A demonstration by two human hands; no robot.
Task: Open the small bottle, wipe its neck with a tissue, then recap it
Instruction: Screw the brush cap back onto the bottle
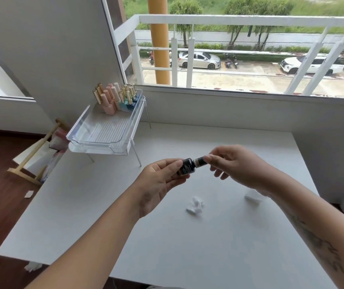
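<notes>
The left hand [156, 180] is gripping a small black bottle [186, 167] between thumb and fingers, holding it tilted in the air above the middle of the white table [104, 215], while the right hand [235, 165] is pinching the cap [200, 161] at the bottle's upper right end with its fingertips, the other fingers curling loosely. A crumpled tissue [195, 205] is lying on the table just near of the hands, and a second white wad [252, 197] is sitting to its right, partly hidden by the right wrist. Farther left, a clear tray [104, 130] on thin legs is holding pink and gold-capped bottles [115, 97] at its far end.
</notes>
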